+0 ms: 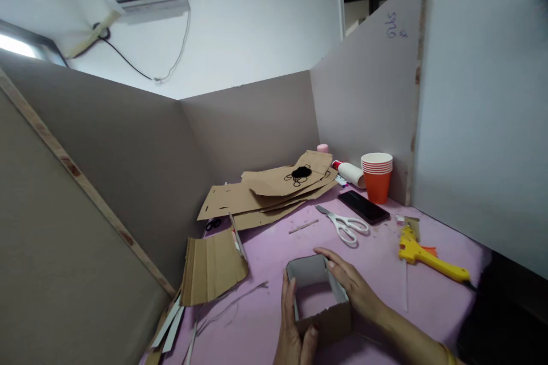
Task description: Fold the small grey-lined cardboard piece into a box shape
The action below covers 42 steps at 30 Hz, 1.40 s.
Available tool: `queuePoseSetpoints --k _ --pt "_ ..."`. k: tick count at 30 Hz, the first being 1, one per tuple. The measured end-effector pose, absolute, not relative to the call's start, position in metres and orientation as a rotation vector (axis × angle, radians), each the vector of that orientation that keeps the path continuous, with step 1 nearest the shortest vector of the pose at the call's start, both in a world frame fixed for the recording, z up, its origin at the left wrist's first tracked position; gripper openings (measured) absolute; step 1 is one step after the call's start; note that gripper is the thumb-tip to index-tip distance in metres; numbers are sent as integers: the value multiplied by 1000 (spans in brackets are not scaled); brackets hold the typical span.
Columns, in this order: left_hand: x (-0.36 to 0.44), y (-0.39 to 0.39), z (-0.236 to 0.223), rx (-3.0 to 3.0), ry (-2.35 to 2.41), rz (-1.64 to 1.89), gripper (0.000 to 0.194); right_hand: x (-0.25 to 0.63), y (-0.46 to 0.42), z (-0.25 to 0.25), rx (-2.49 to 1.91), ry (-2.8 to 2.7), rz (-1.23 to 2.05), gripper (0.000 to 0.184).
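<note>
A four-sided cardboard frame (pixel 329 325), grey inside and brown outside, stands at the near middle of the pink-covered table. It is open on top, and pink shows through its bottom. My left hand (pixel 295 325) grips its left side and near corner, thumb at the front wall and fingers along the left wall. On the opposite side, my right hand (pixel 350 282) lies along the right wall with its fingers at the far right corner; its thumb is hidden. To the right lies a yellow hot glue gun (pixel 432 260). White-handled scissors (pixel 345 226) rest beyond the frame.
Stacked cardboard sheets (pixel 265 191) with a black tangle of cord (pixel 301 171) lie at the back. A bent cardboard piece (pixel 214 268) sits left. A phone (pixel 363 207) and nested orange paper cups (pixel 378 183) stand back right. Partition panels (pixel 252 125) enclose the table.
</note>
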State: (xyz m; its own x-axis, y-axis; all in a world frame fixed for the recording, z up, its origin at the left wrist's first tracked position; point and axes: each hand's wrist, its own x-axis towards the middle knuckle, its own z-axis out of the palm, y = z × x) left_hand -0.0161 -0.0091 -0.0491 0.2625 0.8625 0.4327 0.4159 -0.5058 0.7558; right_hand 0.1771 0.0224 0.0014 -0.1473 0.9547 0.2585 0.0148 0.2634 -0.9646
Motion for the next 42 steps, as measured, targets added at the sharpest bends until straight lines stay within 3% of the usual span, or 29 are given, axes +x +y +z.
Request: queuePoseSetpoints --k 9,16,30,36,42 --pt "-22 -21 -11 2137 1379 1052 54 194 30 19 -928 -1546 1221 53" --pt "-23 -23 19 2122 1392 860 58 203 30 40 -921 -1554 1403 53" --pt "-28 3 60 1779 1287 865 68 193 53 52 -1115 -1488 1481 20" --pt "-34 22 79 1654 1205 804 79 188 58 74 -1199 -1529 1494 21" --pt "-40 21 67 1691 1167 859 68 182 52 68 -1130 -1548 1382 18"
